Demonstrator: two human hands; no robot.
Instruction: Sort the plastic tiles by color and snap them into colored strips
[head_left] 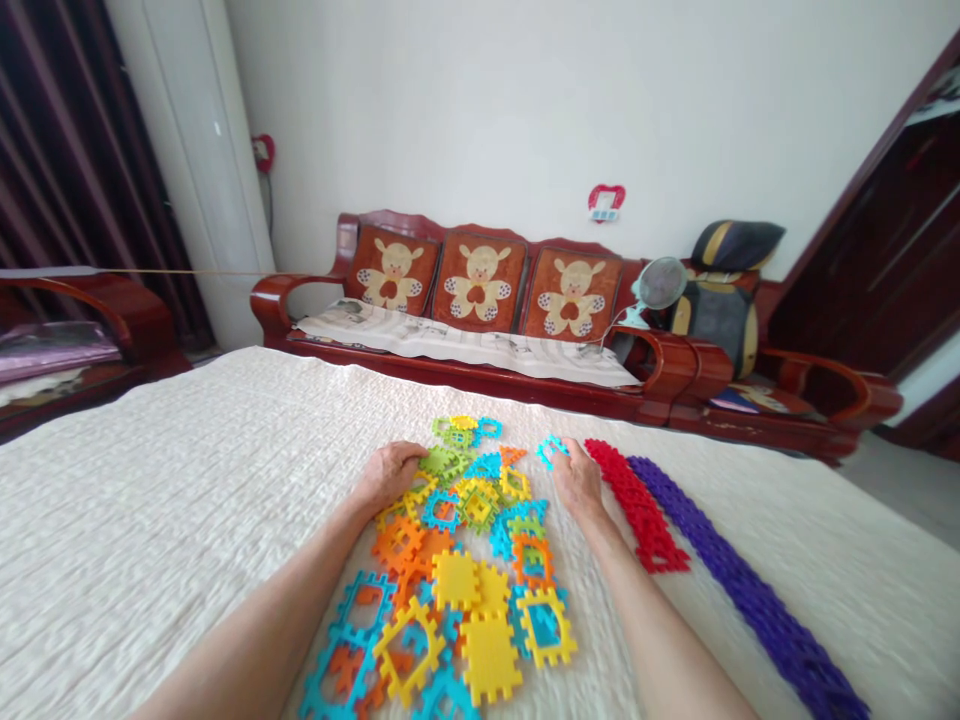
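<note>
My left hand (394, 472) is at the left edge of a loose heap of interlocking plastic tiles, its fingertips closed at the edge of a green tile (444, 462). Between the fingers of my right hand (577, 476) is a blue tile (551, 450) with an open middle, held right of the heap. Yellow solid tiles (489, 655), orange frame tiles (532, 562) and blue frame tiles (366, 602) overlap between my forearms. Farther back lie a small orange triangle tile (511, 456) and another blue frame tile (490, 428).
Right of my right hand lie a row of red tiles (637, 505) and a longer row of purple tiles (739, 575). Everything rests on a cream quilted cover (187, 480). Beyond its far edge stand a wooden sofa (450, 355) with bear cushions and a small fan (660, 285).
</note>
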